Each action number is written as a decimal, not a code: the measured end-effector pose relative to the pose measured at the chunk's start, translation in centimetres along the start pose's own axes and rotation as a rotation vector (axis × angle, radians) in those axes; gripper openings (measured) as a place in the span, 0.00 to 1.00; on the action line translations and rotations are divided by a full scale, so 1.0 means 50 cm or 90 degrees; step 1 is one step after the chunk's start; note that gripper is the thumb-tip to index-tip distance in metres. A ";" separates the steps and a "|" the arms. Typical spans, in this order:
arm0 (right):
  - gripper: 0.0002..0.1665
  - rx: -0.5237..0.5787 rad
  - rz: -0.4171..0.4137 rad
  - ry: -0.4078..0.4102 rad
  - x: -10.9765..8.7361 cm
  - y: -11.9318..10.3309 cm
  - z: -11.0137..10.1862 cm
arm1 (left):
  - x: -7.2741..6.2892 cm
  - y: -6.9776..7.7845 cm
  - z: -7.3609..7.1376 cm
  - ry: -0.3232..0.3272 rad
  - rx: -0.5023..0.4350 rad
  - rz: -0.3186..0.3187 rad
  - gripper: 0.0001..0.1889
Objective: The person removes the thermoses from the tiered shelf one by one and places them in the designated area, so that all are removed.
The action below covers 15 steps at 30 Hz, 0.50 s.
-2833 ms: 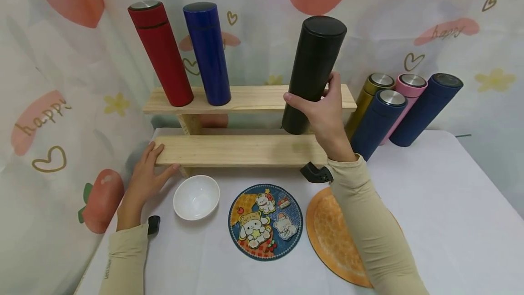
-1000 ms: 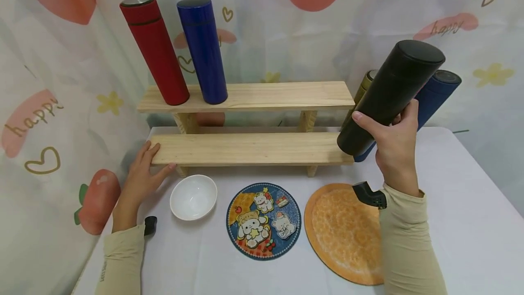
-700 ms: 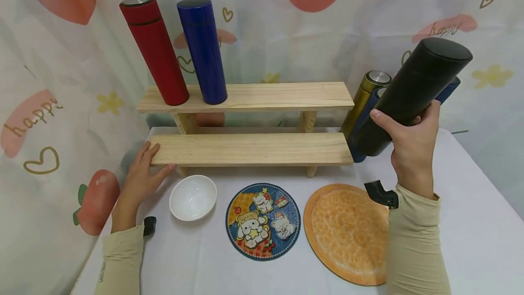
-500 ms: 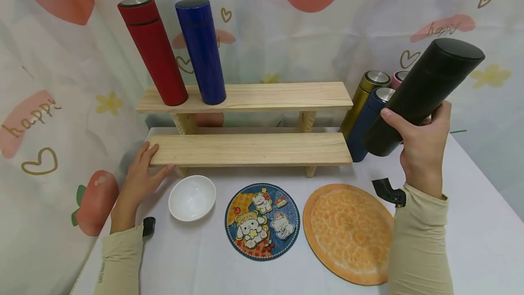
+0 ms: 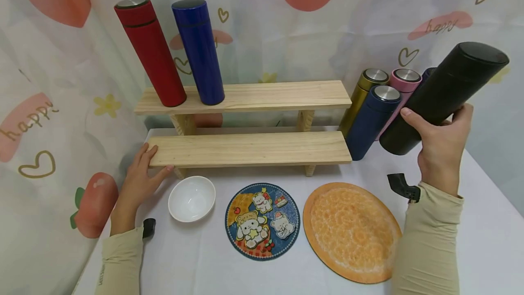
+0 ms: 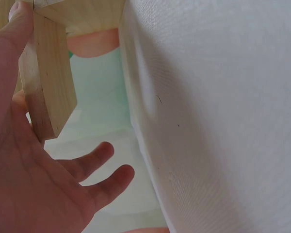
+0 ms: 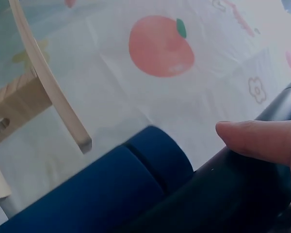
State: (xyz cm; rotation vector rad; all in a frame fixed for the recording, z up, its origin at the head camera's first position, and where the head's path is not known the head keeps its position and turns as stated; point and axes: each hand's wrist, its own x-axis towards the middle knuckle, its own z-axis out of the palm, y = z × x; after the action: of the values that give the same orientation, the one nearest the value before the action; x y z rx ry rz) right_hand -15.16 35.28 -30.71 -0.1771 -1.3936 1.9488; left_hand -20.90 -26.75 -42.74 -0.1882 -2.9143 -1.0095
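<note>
A black thermos flask (image 5: 444,99) is in my right hand (image 5: 444,145), tilted with its lid toward the upper right. In the right wrist view the thumb (image 7: 262,141) lies across it. Beside it stand a dark blue flask (image 5: 371,122), a gold flask (image 5: 360,99) and a pink flask (image 5: 403,87); another dark blue flask is mostly hidden behind the black one. My left hand (image 5: 137,181) grips the left end of the lower board of a two-tier wooden shelf (image 5: 249,149), its thumb at the front edge. In the left wrist view two fingers (image 6: 111,187) extend past the wood (image 6: 58,82).
On the upper board stand a red flask (image 5: 151,54) and a bright blue flask (image 5: 199,54). A white bowl (image 5: 191,199), a round cartoon mat (image 5: 262,222) and a round orange-brown mat (image 5: 352,231) lie in front on the white-covered table (image 5: 217,277). A printed curtain (image 5: 262,36) hangs behind.
My right hand has carried the black flask from in front of the shelf's right part out to the right, tilting it more. The left hand stays on the lower board.
</note>
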 end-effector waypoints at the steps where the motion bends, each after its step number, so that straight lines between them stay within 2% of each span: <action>1: 0.52 -0.001 0.002 0.006 0.002 0.001 -0.004 | 0.001 -0.001 0.000 0.000 0.002 0.001 0.49; 7: 0.53 -0.041 0.028 0.034 0.013 0.012 -0.026 | 0.002 -0.007 0.002 0.001 0.001 0.005 0.49; 15: 0.55 -0.131 0.083 0.050 0.029 0.038 -0.051 | 0.004 -0.006 0.003 0.008 -0.001 0.015 0.48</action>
State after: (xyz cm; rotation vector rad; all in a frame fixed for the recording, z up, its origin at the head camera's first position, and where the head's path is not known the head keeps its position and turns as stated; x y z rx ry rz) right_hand -15.85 37.85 -33.01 -0.4460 -1.5622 1.8772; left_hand -21.13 -26.88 -43.03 -0.2145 -2.8925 -1.0055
